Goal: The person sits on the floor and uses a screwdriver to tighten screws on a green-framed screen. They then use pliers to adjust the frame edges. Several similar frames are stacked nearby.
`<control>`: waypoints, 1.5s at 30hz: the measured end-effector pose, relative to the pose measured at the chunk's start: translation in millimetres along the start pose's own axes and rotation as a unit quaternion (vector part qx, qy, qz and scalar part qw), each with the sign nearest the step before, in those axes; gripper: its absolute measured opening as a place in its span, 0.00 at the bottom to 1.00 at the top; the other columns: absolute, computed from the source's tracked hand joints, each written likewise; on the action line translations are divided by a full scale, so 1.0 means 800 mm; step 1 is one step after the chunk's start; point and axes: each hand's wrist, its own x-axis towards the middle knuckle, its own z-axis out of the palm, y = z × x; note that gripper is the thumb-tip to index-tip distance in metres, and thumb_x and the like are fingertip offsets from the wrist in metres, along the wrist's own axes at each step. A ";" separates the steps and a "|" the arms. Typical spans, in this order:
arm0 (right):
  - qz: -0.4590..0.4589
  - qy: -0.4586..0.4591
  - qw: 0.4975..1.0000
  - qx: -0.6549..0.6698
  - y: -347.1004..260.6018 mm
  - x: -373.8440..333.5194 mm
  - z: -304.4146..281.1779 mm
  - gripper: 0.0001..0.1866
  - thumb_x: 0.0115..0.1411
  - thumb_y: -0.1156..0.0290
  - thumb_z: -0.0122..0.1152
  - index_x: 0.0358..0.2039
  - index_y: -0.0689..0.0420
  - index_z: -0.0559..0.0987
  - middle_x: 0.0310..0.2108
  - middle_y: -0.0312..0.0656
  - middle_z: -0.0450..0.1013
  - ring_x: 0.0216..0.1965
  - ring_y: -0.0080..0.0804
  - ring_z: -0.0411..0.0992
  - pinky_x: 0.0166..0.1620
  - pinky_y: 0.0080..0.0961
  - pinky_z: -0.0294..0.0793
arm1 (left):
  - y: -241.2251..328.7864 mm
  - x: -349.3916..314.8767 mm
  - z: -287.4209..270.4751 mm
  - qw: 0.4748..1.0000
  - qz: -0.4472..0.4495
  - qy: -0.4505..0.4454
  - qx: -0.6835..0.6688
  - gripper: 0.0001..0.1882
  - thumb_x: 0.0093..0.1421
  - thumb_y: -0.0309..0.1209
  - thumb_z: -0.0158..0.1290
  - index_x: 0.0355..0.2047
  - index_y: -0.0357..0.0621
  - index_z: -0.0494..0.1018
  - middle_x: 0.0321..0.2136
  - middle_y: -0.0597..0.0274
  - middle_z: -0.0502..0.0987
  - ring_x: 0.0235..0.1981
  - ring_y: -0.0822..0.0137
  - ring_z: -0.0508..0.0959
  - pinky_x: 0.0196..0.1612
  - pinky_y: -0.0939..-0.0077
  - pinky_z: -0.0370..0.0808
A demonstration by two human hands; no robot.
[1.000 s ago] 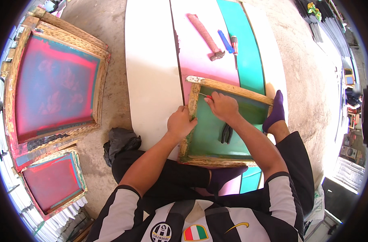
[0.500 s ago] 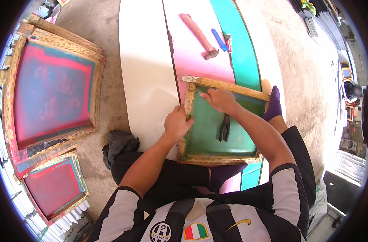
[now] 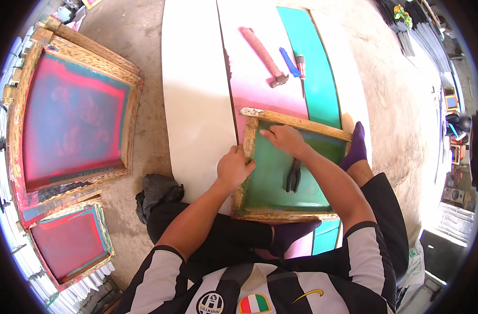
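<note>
Clasping the frame's (image 3: 307, 124) left side, the left hand (image 3: 234, 166) is closed; within the frame curls the right hand (image 3: 285, 140), its grip hidden from me. Pliers (image 3: 293, 179) lie inside too, boards (image 3: 197, 104) beneath, a hammer (image 3: 262, 54) beyond.

- The right grip (image 3: 285, 141) has edged slightly left, closer to the left rail of the wooden frame (image 3: 297, 121), near the upper left inside corner
- The thin metal shaft that poked out from that grip toward the rail has dropped out of sight, and so has the red handle, plain a second ago
- Compared with half a second ago, the view has shifted: frame and hammer (image 3: 261, 55) appear lower and a little further right
- Far right, a small blue shape (image 3: 452, 129) now stands out
</note>
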 end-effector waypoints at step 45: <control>0.100 0.030 0.977 -0.186 -0.077 -0.056 -0.016 0.23 0.77 0.48 0.47 0.40 0.55 0.78 0.33 0.49 0.84 0.32 0.54 0.84 0.34 0.53 0.81 | 0.010 -0.001 0.000 1.000 -0.008 -0.006 0.027 0.29 0.56 0.42 0.67 0.49 0.30 0.77 0.43 0.45 0.80 0.39 0.44 0.85 0.40 0.51 0.83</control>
